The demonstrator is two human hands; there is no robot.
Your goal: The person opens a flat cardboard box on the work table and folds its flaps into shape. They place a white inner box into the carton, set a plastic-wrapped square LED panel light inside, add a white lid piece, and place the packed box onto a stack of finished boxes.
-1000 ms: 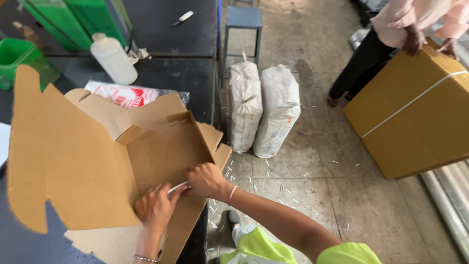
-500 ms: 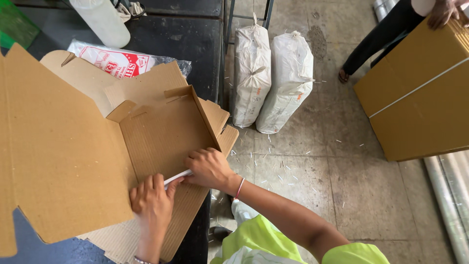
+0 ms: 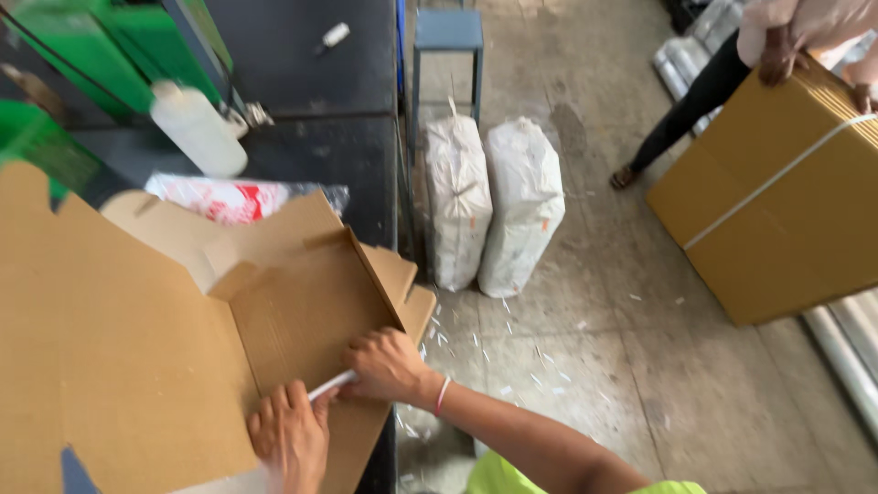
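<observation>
1. The left hand (image 3: pixel 291 437), at the lower middle of the frame, lies flat on the cardboard box (image 3: pixel 183 338), fingers spread and pressing down; its grip is released, closed around nothing.
2. The right hand (image 3: pixel 389 366), just right of it, is clenched around one end of a thin white strap (image 3: pixel 331 385) that runs between the two hands across the cardboard. A pink band sits on that wrist.
3. The cardboard box is unfolded and fills the left half of the frame, its flaps standing up, resting on a dark desk (image 3: pixel 320 155).
4. Behind it, toward the upper left, lie a red-and-white plastic bag (image 3: pixel 242 199), a white bottle (image 3: pixel 197 128) and green equipment (image 3: pixel 82 55).
5. On the floor (image 3: pixel 594 366) at centre stand two white sacks (image 3: pixel 494 206), touching each other, with scraps of white strap scattered near them.
6. At the upper right another person's hands hold a large strapped carton (image 3: pixel 777 229).
7. Risks, as I judge them: the strap looks thin and taut, so it could slip out of the right-hand grip or cut into the fingers if pulled hard. The raised flaps could spring back if the left hand eases its pressure. The scraps on the floor could be slippery underfoot, and the carried carton passes fairly near.
</observation>
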